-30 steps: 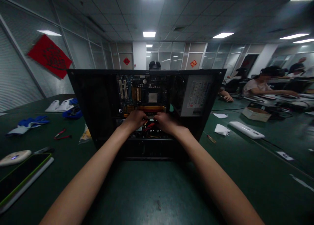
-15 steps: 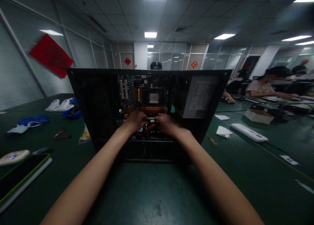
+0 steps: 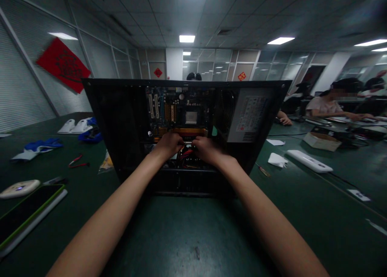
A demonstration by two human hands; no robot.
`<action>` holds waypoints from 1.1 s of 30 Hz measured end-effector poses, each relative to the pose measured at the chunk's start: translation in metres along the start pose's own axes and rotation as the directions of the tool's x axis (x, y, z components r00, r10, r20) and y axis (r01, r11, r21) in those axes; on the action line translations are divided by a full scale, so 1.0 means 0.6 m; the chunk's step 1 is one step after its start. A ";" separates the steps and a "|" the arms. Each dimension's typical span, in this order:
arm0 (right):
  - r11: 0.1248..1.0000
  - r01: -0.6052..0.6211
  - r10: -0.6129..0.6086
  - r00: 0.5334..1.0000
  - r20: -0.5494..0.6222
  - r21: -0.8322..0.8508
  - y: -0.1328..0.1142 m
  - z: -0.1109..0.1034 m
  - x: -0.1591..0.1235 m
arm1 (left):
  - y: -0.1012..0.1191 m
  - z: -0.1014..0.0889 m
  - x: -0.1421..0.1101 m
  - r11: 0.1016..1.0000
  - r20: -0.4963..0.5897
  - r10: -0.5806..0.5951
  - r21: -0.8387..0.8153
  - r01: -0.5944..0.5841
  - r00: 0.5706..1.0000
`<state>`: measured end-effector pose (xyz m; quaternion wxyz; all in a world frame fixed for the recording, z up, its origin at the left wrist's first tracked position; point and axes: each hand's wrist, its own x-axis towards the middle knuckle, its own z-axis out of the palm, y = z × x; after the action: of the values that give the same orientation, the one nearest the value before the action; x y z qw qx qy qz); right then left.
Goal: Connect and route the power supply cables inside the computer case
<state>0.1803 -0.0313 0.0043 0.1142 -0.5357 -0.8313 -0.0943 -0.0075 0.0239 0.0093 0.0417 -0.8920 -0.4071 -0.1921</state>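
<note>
Reaching into the open computer case (image 3: 127,111) on the bench (image 3: 178,232) with left hand (image 3: 168,144) and right hand (image 3: 208,150), with fingers (image 3: 180,140) curled near red cables (image 3: 186,153) (too dim to tell whether pinching anything).

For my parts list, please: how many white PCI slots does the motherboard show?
2: one PCI slot at the motherboard's upper left, another immediately right. More may be hidden.

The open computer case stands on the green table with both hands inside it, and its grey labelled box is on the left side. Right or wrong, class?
One mistake: the head view shows the grey labelled box on the right side of the open computer case. The case does stand on the green table, with the left hand and right hand inside.
</note>
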 end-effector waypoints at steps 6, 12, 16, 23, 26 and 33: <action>1.000 0.011 -0.009 0.995 -0.104 0.017 0.000 0.002 0.003 | 0.011 -0.005 -0.003 0.996 0.004 -0.076 0.038 0.076 0.997; 1.000 -0.002 0.002 0.996 -0.093 -0.007 -0.005 0.003 0.011 | 0.022 -0.011 -0.010 0.984 0.010 -0.166 0.059 0.166 0.986; 0.999 -0.006 0.003 0.998 -0.058 -0.037 -0.004 0.009 0.019 | 0.026 -0.014 -0.011 0.979 0.016 -0.198 0.055 0.197 0.980; 0.995 -0.040 0.037 0.999 -0.031 -0.096 -0.011 0.004 0.019 | 0.025 -0.012 -0.012 0.974 0.019 -0.227 0.019 0.227 0.974; 0.992 -0.052 0.048 0.998 -0.038 -0.113 -0.015 -0.001 0.018 | 0.022 -0.013 -0.013 0.974 0.034 -0.226 -0.002 0.227 0.973; 0.986 -0.077 0.079 0.997 0.011 -0.147 -0.024 -0.011 0.025 | 0.021 -0.019 -0.018 0.968 0.030 -0.246 -0.047 0.248 0.969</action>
<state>0.1617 -0.0259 0.0145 0.0712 -0.5756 -0.8014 -0.1462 -0.0083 0.0050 0.0169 -0.0099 -0.8373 -0.5106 -0.1952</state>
